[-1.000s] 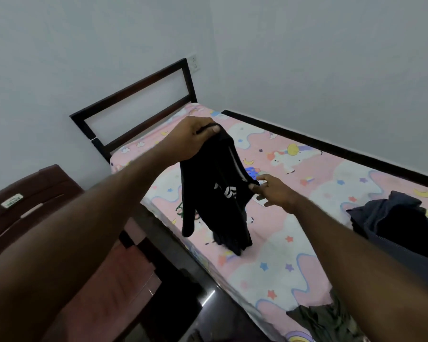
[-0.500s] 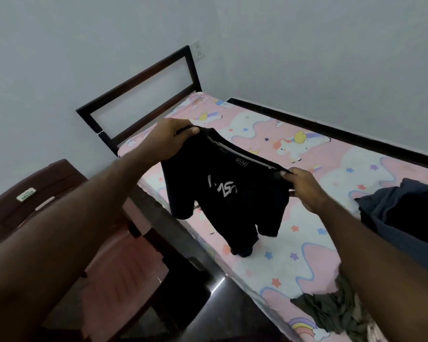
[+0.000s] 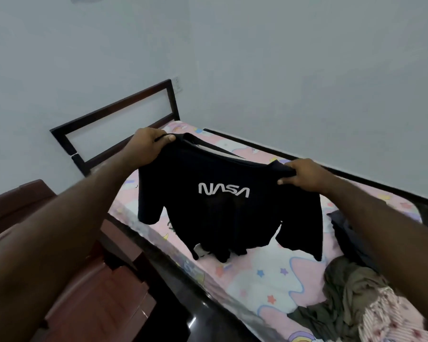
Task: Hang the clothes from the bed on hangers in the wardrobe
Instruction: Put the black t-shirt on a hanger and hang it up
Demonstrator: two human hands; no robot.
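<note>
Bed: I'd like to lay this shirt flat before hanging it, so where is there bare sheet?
Bare sheet shows between the black NASA shirt and the olive garment, along the near edge. More lies at the head end, between headboard and shirt. The foot end is crowded: dark clothes, the olive garment and a pink striped piece.

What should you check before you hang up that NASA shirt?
1. Left hand grips one shoulder of the black NASA T-shirt: ok.
2. Right hand grips the other shoulder: ok.
3. Shirt spread out, logo readable: ok.
4. Hem clear of the bed: not ok, it looks bunched on the sheet.
5. Hanger ready: cannot tell, none in view.
6. Wardrobe open: cannot tell, not in view.
</note>
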